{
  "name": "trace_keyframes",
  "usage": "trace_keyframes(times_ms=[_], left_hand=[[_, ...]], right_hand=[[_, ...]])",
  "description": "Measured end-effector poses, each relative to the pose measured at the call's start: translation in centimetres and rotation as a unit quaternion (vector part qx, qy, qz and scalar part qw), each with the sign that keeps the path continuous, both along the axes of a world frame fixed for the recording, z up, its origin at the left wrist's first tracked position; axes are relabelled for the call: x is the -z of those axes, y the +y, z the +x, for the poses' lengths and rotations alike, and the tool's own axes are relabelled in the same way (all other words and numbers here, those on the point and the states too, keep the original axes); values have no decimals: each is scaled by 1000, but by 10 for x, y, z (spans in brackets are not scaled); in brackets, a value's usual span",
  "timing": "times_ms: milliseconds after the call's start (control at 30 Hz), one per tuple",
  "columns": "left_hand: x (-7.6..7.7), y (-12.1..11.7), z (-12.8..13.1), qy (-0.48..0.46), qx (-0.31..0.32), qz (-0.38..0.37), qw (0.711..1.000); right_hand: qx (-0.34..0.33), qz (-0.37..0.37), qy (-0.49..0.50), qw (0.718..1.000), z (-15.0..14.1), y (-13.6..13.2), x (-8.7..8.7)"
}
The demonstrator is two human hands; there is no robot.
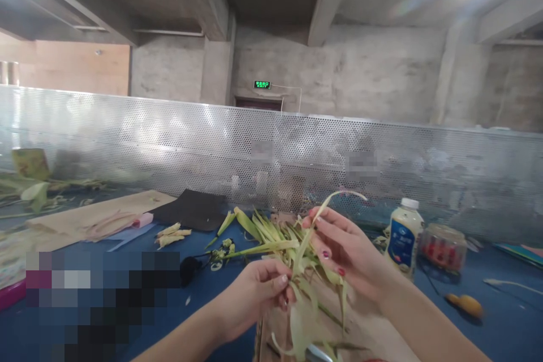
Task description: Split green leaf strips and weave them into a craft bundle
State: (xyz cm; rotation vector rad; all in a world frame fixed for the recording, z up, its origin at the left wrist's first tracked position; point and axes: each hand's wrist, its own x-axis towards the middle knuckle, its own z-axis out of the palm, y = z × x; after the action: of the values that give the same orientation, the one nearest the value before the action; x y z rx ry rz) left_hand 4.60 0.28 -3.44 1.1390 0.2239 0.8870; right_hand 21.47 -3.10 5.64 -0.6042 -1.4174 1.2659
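My left hand (263, 294) is closed, with thumb and fingertips pinching the lower end of a pale green corn husk strip (302, 253). Higher up, my right hand (350, 246) grips the same strip between thumb and fingers; its thin tip curls out to the right above the hand. More husk pieces (299, 322) hang below my left fingers, over a brown cardboard sheet (365, 322). Behind both hands lies a loose heap of green husks (265, 229). Some of the gripped ends are hidden by my fingers.
Right of my right hand stand a white-capped bottle (403, 235) and a clear tub with red contents (443, 248). An orange gourd-shaped object (466, 305) lies nearby. Black sheet (190, 210) and brown paper (97, 218) lie left. A perforated metal partition (190, 147) closes the table's back.
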Motion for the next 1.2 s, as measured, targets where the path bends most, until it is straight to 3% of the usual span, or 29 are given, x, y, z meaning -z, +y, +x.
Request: trace_keyframes(times_ms=[133, 367, 767, 933, 1000, 1100, 1167, 1200], left_hand=[[1, 2, 1, 5, -36, 4, 999], [-2, -1, 0, 6, -36, -5, 999], [0, -7, -1, 73, 64, 43, 994], [1, -5, -1, 59, 66, 33, 996], [1, -1, -2, 27, 46, 9, 999], [-1, 5, -4, -11, -3, -34, 999], [-2, 8, -5, -29, -32, -58, 997], [-3, 10, -5, -35, -40, -67, 996]], right_hand=[[43, 29, -30, 998, 6, 0, 1], [-52, -1, 34, 998, 17, 11, 11], [75, -77, 0, 994, 1, 29, 43], [143, -131, -182, 964, 0, 32, 51], [235, -86, -239, 938, 2, 31, 49], [395, 109, -217, 886, 3, 20, 42], [399, 253, -236, 849, 1, 6, 41], [368, 322, -277, 827, -2, -1, 41]])
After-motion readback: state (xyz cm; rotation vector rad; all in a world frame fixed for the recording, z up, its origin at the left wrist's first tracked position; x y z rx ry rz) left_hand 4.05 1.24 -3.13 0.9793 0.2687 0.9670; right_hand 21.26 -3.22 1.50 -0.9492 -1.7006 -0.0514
